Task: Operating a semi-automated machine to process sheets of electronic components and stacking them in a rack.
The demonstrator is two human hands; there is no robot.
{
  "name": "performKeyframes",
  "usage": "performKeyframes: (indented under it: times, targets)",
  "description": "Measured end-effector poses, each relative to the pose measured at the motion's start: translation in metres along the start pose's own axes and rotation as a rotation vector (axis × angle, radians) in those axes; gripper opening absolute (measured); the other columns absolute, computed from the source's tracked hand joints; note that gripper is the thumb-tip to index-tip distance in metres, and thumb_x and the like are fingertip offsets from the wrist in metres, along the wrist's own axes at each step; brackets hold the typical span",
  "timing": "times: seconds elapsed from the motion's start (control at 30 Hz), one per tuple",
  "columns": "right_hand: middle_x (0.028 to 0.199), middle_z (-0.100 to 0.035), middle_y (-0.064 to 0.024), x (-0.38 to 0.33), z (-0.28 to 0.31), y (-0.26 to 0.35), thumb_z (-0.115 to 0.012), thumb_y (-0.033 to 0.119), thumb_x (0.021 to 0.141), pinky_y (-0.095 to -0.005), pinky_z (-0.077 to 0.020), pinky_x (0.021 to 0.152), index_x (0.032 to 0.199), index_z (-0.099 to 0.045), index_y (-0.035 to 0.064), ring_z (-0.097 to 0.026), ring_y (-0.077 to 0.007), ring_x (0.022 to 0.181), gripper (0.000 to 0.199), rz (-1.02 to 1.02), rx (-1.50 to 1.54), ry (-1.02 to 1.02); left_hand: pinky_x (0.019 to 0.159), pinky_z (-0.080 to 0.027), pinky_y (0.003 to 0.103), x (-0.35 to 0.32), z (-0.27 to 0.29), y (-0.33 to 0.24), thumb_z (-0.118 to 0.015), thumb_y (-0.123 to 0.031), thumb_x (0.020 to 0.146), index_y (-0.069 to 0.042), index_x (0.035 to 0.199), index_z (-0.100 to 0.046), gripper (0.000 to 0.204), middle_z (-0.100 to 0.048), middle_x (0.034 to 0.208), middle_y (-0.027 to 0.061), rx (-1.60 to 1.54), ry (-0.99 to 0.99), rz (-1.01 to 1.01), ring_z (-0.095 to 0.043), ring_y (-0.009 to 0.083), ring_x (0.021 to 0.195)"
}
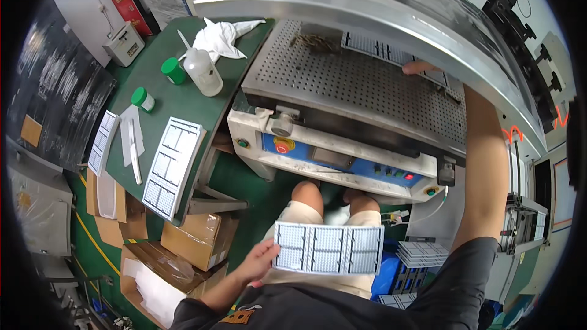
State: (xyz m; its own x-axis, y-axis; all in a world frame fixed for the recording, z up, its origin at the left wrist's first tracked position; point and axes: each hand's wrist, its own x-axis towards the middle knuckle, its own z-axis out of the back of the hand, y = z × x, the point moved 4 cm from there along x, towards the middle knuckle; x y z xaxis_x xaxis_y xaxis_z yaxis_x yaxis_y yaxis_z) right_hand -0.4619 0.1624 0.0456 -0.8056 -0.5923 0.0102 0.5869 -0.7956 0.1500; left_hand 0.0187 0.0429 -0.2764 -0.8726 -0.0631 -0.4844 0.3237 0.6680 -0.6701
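In front of my lap, my left hand (260, 260) grips the left end of a white circuit board panel (328, 249) with a grid of black lines. My right arm stretches forward under the raised metal frame (367, 7) of a printing machine. There my right hand (420, 68) is at a second circuit board panel (376, 47), which lies along the far part of the perforated metal bed (342, 85). One digit shows at that panel's near edge; the frame hides most of the other fingers.
A green table (235, 85) at left bears another panel (173, 167), a spatula (133, 153), green-lidded jars (173, 71), a squeeze bottle (203, 73) and a white cloth (223, 38). Cardboard boxes (194, 239) stand below. Stacked panels (423, 253) sit at lower right. The machine's front carries a red button (282, 145).
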Motion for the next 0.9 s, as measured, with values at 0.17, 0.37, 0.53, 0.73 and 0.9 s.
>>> performKeyframes:
  times: [0.17,0.37,0.53,0.73,0.9]
  targets:
    - [0.141,-0.042,-0.017,0.0,0.039,-0.002,-0.08,0.055,0.063,-0.0392,-0.0331,0.108,0.137,-0.044,0.0099,-0.04,-0.03,0.13,0.095,-0.022,-0.005,-0.095,0.092,-0.045,0.028,0.003,-0.006,0.006,-0.044,-0.019,0.1,-0.002,0.13,-0.046,0.034,-0.06,0.118,0.0054,0.069,0.032,0.146,-0.057,0.0127,0.106]
    - [0.141,-0.042,-0.0172,-0.033,0.062,-0.025,-0.081,0.055,0.061,-0.0392,-0.0332,0.108,0.138,-0.043,0.0101,-0.04,-0.03,0.13,0.097,-0.097,-0.007,-0.168,0.089,-0.051,0.034,0.027,-0.009,-0.01,-0.04,-0.02,0.102,-0.003,0.133,-0.043,0.036,-0.059,0.121,0.0076,0.02,0.098,0.11,-0.06,0.017,0.105]
    - [0.141,-0.041,-0.0173,-0.062,0.063,-0.037,-0.081,0.055,0.06,-0.0393,-0.0333,0.108,0.139,-0.042,0.0104,-0.039,-0.03,0.13,0.098,-0.151,-0.009,-0.174,0.083,-0.056,0.041,0.027,-0.014,-0.018,-0.038,-0.021,0.102,-0.004,0.133,-0.043,0.036,-0.058,0.121,0.0091,0.019,0.144,0.146,-0.062,0.0206,0.104]
    - [0.142,-0.041,-0.0175,-0.063,0.052,-0.033,-0.082,0.054,0.059,-0.0393,-0.0334,0.108,0.139,-0.041,0.0106,-0.039,-0.03,0.131,0.1,-0.141,-0.018,-0.157,0.082,-0.057,0.041,0.021,-0.014,-0.01,-0.038,-0.021,0.102,-0.005,0.132,-0.044,0.035,-0.06,0.119,0.009,0.042,0.142,0.169,-0.063,0.0204,0.103]
    - [0.142,-0.04,-0.0176,-0.051,0.033,-0.026,-0.082,0.054,0.058,-0.0393,-0.0335,0.108,0.14,-0.04,0.0108,-0.038,-0.03,0.131,0.102,-0.111,-0.019,-0.131,0.081,-0.057,0.04,0.019,-0.009,-0.007,-0.038,-0.022,0.102,-0.005,0.132,-0.045,0.035,-0.061,0.117,0.0083,0.032,0.083,0.189,-0.063,0.0195,0.102]
